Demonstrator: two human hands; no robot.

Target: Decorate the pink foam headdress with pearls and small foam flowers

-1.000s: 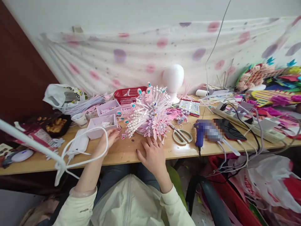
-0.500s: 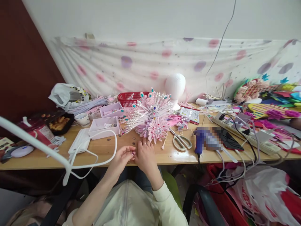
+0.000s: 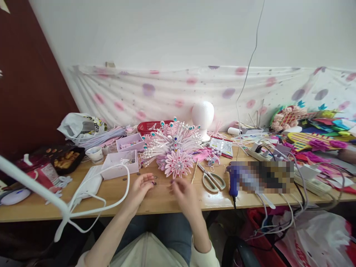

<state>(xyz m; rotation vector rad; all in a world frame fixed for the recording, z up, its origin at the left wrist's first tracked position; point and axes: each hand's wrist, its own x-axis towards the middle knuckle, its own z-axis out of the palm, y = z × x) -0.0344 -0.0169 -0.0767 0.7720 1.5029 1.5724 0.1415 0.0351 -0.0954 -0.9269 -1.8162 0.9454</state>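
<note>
A pink floral headdress (image 3: 178,163) with pearl strands and coloured gems stands at the middle of the table. In front of it, my left hand (image 3: 140,191) hovers over the tabletop, fingers loosely curled and apart, with nothing visible in it. My right hand (image 3: 185,196) is just below the big pink flower, smeared by motion; whether its fingertips hold anything cannot be made out. A thin stick (image 3: 195,171) lies by the right hand, and scissors (image 3: 213,180) with pale handles rest farther right.
White boxes (image 3: 120,163) of beads and a paper cup (image 3: 95,154) stand left. A white lamp arm (image 3: 33,187) crosses the near left. Behind are a red basket (image 3: 141,128) and a foam head (image 3: 203,116). A purple glue gun (image 3: 233,181), power strip (image 3: 314,185) and cables lie right.
My hands, close together before, have moved apart; the right one has come back off the headdress's front edge toward the right. The camera view has tilted up.
</note>
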